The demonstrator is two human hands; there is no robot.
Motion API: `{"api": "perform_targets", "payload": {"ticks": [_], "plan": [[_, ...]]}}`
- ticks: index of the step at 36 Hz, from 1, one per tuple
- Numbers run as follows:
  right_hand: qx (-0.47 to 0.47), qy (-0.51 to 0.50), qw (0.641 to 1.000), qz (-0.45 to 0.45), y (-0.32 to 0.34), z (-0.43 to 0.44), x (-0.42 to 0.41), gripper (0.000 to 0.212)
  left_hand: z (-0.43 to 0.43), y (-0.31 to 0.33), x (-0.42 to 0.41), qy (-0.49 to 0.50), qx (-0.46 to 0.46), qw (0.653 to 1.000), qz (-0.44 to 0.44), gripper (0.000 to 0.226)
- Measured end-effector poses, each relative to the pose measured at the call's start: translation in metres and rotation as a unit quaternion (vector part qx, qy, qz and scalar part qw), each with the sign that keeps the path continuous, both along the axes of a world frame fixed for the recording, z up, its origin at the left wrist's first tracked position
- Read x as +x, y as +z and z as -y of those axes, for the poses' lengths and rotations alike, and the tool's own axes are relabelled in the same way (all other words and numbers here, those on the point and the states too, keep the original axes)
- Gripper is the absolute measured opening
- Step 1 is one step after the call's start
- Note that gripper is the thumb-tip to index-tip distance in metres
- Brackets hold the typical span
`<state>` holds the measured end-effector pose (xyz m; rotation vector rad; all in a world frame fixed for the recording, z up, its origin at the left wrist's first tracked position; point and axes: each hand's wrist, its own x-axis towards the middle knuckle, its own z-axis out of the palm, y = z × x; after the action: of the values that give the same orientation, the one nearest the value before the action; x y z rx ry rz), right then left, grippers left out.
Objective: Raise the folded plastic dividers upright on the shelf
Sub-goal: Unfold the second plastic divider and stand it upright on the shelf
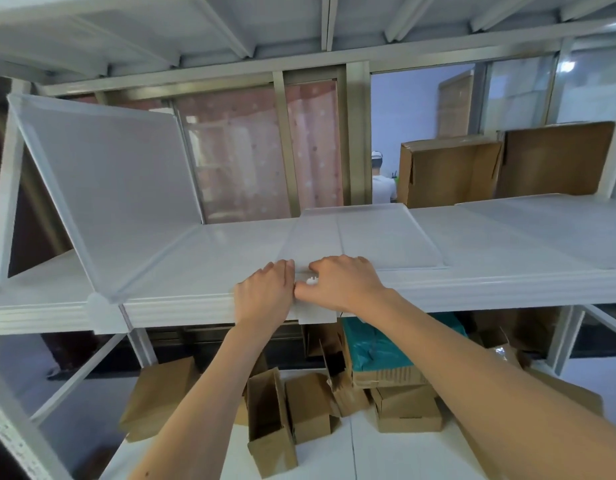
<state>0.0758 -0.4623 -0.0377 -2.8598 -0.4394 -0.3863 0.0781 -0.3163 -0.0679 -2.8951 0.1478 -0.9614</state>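
Reaching up from below, your two forearms rise past the small cardboard boxes (275, 420) on the lower shelf and meet at the front edge of the white shelf (181, 310), near its middle. Your left hand (265, 292) lies flat with its fingers curled over the edge onto the flat divider (362, 240), while your right hand (341, 282) is bunched beside it, thumb and fingers seeming to pinch a small white clip (311, 280) at the divider's front end; the two hands touch each other. That divider lies folded down on the shelf, running back from the front edge toward the rear, and another flat panel (549, 226) lies toward the right end. Further left, a raised divider (116, 188) leans rather than stands upright, its foot at a white bracket (98, 306) on the front edge. From here, I'd judge the risk is lifting only at the front: the thin panel could bow or twist, and the clip could slip out of its seat. Pulling toward yourself could drag the panel off the front edge. Large cardboard boxes (448, 171) stand behind the rear edge, well clear.
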Motion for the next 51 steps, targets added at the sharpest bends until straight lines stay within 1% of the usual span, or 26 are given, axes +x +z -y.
{"api": "perform_targets", "payload": {"ticks": [2,4,8,11,14,15,19,22,26,29,31,33,37,39,41,44,45,48,49,51], "plan": [[0.000,0.002,1.000,0.001,0.003,-0.001,-0.001,0.054,-0.003,-0.002,0.000,0.001,-0.005,1.000,0.006,0.026],[0.004,-0.002,1.000,-0.001,0.005,-0.001,-0.002,0.052,-0.005,-0.003,0.001,-0.004,-0.031,0.999,0.017,0.027],[0.005,0.001,1.000,-0.014,0.011,-0.001,-0.001,0.054,-0.007,-0.007,0.002,-0.022,-0.065,0.997,0.038,0.031],[0.006,0.006,1.000,0.003,0.006,0.013,-0.001,0.053,-0.008,-0.007,0.001,-0.034,-0.101,0.993,0.043,0.034],[0.023,-0.003,1.000,-0.006,0.006,0.029,-0.004,0.057,-0.006,-0.008,0.002,-0.036,-0.114,0.992,0.048,0.037],[0.015,0.001,1.000,-0.008,0.007,0.031,-0.006,0.057,-0.006,-0.009,0.001,-0.034,-0.118,0.991,0.047,0.037],[0.022,0.003,1.000,-0.018,0.007,0.028,-0.010,0.056,-0.007,-0.012,0.001,-0.035,-0.117,0.991,0.047,0.037],[0.039,0.006,0.999,-0.006,0.001,0.029,-0.008,0.053,-0.007,-0.012,0.002,-0.033,-0.116,0.992,0.050,0.035],[0.068,0.052,0.996,0.017,-0.005,0.029,0.000,0.047,-0.006,-0.012,-0.001,-0.036,-0.114,0.991,0.059,0.034],[0.059,0.098,0.993,0.033,-0.008,0.033,0.001,0.041,-0.003,-0.012,-0.003,-0.035,-0.106,0.991,0.070,0.034],[0.051,0.114,0.992,0.015,-0.005,0.036,-0.001,0.040,-0.003,-0.012,-0.004,-0.031,-0.100,0.992,0.073,0.034],[0.054,0.124,0.991,-0.005,-0.002,0.040,-0.003,0.043,-0.003,-0.013,-0.003,-0.026,-0.097,0.993,0.070,0.034],[0.106,0.138,0.984,-0.042,0.000,0.044,-0.004,0.047,-0.003,-0.012,-0.001,-0.021,-0.091,0.993,0.067,0.036],[0.115,0.137,0.983,-0.042,0.000,0.044,-0.005,0.045,-0.003,-0.012,-0.002,-0.023,-0.090,0.993,0.068,0.037],[0.093,0.130,0.987,-0.031,-0.001,0.043,-0.006,0.048,-0.003,-0.011,-0.003,-0.025,-0.088,0.993,0.068,0.037],[0.009,0.124,0.992,-0.006,-0.003,0.041,-0.008,0.060,-0.003,-0.010,-0.005,-0.032,-0.087,0.993,0.073,0.036],[-0.006,0.125,0.992,0.000,-0.003,0.041,-0.009,0.062,-0.002,-0.010,-0.005,-0.035,-0.087,0.993,0.075,0.036],[-0.008,0.131,0.991,0.010,-0.003,0.042,-0.010,0.065,-0.003,-0.010,-0.005,-0.035,-0.081,0.993,0.082,0.036],[-0.013,0.134,0.991,0.025,-0.004,0.043,-0.010,0.065,-0.003,-0.010,-0.004,-0.037,-0.080,0.993,0.084,0.036],[-0.057,0.133,0.986,0.080,-0.006,0.042,-0.012,0.064,-0.004,-0.011,-0.003,-0.042,-0.083,0.992,0.089,0.034]]}}
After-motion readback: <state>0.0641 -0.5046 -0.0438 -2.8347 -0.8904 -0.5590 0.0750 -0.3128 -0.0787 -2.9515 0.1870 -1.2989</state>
